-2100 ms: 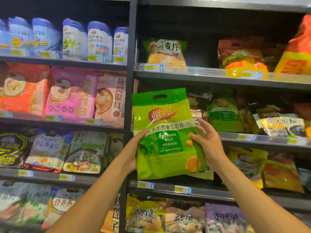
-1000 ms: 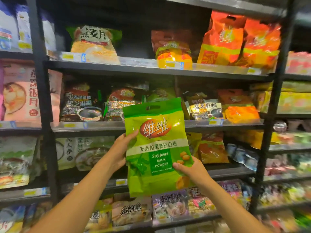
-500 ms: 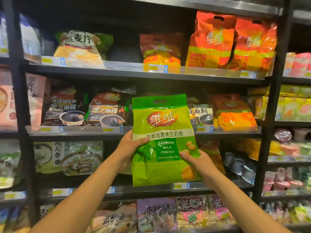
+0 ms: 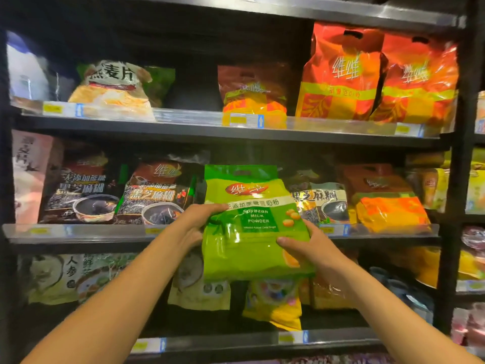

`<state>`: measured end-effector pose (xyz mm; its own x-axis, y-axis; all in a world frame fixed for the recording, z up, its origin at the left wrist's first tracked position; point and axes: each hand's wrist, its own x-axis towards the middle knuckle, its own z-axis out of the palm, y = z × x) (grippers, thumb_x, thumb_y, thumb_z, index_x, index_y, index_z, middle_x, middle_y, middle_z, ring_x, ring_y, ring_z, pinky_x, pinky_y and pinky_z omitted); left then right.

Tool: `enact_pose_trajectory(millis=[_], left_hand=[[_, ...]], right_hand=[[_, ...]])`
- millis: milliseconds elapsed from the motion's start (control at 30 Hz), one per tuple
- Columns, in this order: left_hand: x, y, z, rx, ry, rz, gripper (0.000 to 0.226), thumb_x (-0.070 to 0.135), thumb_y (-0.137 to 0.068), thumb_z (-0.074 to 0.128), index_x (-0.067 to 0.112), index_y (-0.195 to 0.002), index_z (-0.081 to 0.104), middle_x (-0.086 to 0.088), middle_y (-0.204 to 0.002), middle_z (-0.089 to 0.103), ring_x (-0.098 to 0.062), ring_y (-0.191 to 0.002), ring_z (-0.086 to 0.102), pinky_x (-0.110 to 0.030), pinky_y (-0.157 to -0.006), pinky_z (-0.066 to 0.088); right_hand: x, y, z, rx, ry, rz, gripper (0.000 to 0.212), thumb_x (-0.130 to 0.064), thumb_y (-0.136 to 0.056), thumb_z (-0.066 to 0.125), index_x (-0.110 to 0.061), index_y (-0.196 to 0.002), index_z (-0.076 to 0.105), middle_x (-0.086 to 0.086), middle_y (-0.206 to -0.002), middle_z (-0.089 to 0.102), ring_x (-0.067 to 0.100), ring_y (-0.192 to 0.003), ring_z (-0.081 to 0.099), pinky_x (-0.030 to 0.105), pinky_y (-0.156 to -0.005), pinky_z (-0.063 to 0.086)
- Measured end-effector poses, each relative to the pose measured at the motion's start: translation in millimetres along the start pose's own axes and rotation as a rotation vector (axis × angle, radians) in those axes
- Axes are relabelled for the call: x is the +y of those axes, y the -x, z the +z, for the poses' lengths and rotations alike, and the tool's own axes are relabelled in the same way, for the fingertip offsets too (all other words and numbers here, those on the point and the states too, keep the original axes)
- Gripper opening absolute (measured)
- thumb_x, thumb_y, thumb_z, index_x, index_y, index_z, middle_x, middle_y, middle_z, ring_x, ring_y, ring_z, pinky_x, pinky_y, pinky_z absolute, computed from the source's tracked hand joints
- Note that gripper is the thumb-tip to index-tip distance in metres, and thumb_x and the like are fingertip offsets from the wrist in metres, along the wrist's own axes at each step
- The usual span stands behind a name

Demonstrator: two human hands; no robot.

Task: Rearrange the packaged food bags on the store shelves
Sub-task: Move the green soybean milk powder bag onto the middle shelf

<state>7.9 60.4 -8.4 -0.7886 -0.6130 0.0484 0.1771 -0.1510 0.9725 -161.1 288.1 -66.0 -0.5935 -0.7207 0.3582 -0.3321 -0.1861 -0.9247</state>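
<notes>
A green soybean milk powder bag (image 4: pixel 252 232) hangs upright in front of the middle shelf (image 4: pixel 78 232), held between both hands. My left hand (image 4: pixel 195 224) grips its left edge, thumb across the front. My right hand (image 4: pixel 309 248) grips its lower right side, thumb on the front. The bag's top overlaps a gap on the middle shelf between a black sesame paste bag (image 4: pixel 157 195) on the left and another sesame bag (image 4: pixel 322 203) on the right. The bag's bottom reaches below the shelf edge.
The top shelf (image 4: pixel 189 119) carries an oatmeal bag (image 4: pixel 115 88), a brown-orange bag (image 4: pixel 253 95) and two tall red-orange bags (image 4: pixel 343 74). Orange bags (image 4: pixel 391 214) lie at the middle shelf's right. Lower shelves hold more bags. A black upright post (image 4: pixel 454 206) bounds the right.
The green bag has moved up and forward toward the middle shelf, and its top leans toward the gap between the sesame bags. Both hands keep their hold on it.
</notes>
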Motion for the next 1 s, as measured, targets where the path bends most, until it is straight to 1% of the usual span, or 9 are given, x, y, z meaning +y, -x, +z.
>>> enact_pose_trajectory(millis=[67,167,267,367,433,600,833,900,1000], left_hand=[[16.5,-10.7,-0.8,-0.076,0.029,-0.026,0.032,0.009,-0.091,0.074,0.001,-0.121,0.068,-0.026,-0.119,0.074,-0.04,-0.107,0.073,-0.054,-0.079,0.064],[33.0,-27.1,-8.5,-0.216,-0.008,-0.024,0.031,0.012,-0.082,0.076,0.008,-0.112,0.07,-0.02,-0.115,0.077,-0.035,-0.101,0.076,-0.051,-0.083,0.064],[36.8,-51.8,-15.9,-0.305,0.036,0.072,0.034,0.006,-0.091,0.067,0.006,-0.125,0.066,-0.022,-0.127,0.072,-0.037,-0.116,0.071,-0.054,-0.096,0.059],[36.8,-74.5,-15.1,-0.241,0.051,0.114,0.024,0.003,-0.101,0.057,-0.001,-0.122,0.067,-0.021,-0.107,0.078,-0.029,-0.092,0.078,-0.042,-0.08,0.066],[36.7,-93.2,-17.4,-0.164,0.028,0.124,0.023,-0.002,-0.099,0.058,-0.003,-0.119,0.068,-0.024,-0.112,0.076,-0.031,-0.092,0.076,-0.041,-0.077,0.066],[34.1,-127.8,-22.3,-0.006,-0.079,0.071,0.019,-0.009,-0.095,0.053,0.002,-0.097,0.069,-0.018,-0.091,0.075,-0.028,-0.077,0.072,-0.039,-0.069,0.063],[45.3,-151.6,-20.3,0.089,-0.127,0.113,0.042,-0.011,-0.088,0.057,-0.009,-0.13,0.057,-0.029,-0.112,0.069,-0.031,-0.068,0.072,-0.038,-0.052,0.062],[50.6,-153.8,-18.7,0.086,-0.128,0.125,0.042,-0.012,-0.088,0.055,-0.01,-0.129,0.058,-0.028,-0.105,0.069,-0.031,-0.064,0.072,-0.038,-0.051,0.061],[59.3,-159.6,-17.0,0.073,-0.124,0.124,0.039,-0.014,-0.089,0.05,-0.008,-0.125,0.061,-0.028,-0.107,0.07,-0.034,-0.071,0.072,-0.042,-0.051,0.063]], right_hand=[[-7.9,-21.4,-3.7,0.01,-0.024,0.014,0.051,-0.019,-0.077,0.088,-0.028,-0.12,0.064,-0.004,-0.105,0.081,0.017,-0.098,0.078,0.037,-0.085,0.061],[-16.2,-52.6,-8.8,0.038,-0.036,0.025,0.071,-0.028,-0.063,0.093,-0.023,-0.128,0.065,0.002,-0.107,0.08,0.023,-0.101,0.077,0.046,-0.094,0.059],[-25.1,-78.4,-11.4,0.058,-0.043,0.044,0.047,-0.026,-0.076,0.088,-0.018,-0.118,0.068,0.001,-0.096,0.081,0.026,-0.093,0.077,0.043,-0.085,0.061],[-26.9,-105.8,-8.0,0.076,0.004,0.056,0.087,-0.05,-0.055,0.098,-0.018,-0.129,0.066,0.006,-0.114,0.079,0.028,-0.102,0.077,0.051,-0.094,0.06],[-24.4,-122.8,-5.9,0.102,0.035,0.042,0.097,-0.052,-0.046,0.099,-0.019,-0.13,0.064,0.004,-0.114,0.079,0.027,-0.102,0.077,0.05,-0.094,0.06],[-17.1,-153.9,3.5,0.115,0.155,0.027,0.059,-0.029,-0.076,0.091,-0.022,-0.125,0.061,0.002,-0.112,0.077,0.021,-0.098,0.077,0.041,-0.085,0.064],[-14.8,-182.7,5.5,0.189,0.259,0.029,0.055,-0.031,-0.076,0.091,-0.017,-0.12,0.063,0.006,-0.112,0.075,0.021,-0.092,0.076,0.028,-0.061,0.059],[-17.1,-189.1,4.3,0.199,0.281,0.038,0.075,-0.041,-0.068,0.095,-0.014,-0.128,0.059,0.009,-0.118,0.073,0.022,-0.095,0.075,0.028,-0.06,0.059],[-17.6,-203.6,-3.0,0.217,0.273,0.074,0.13,-0.062,-0.038,0.1,-0.013,-0.146,0.046,0.012,-0.132,0.067,0.027,-0.105,0.073,0.039,-0.074,0.065]])
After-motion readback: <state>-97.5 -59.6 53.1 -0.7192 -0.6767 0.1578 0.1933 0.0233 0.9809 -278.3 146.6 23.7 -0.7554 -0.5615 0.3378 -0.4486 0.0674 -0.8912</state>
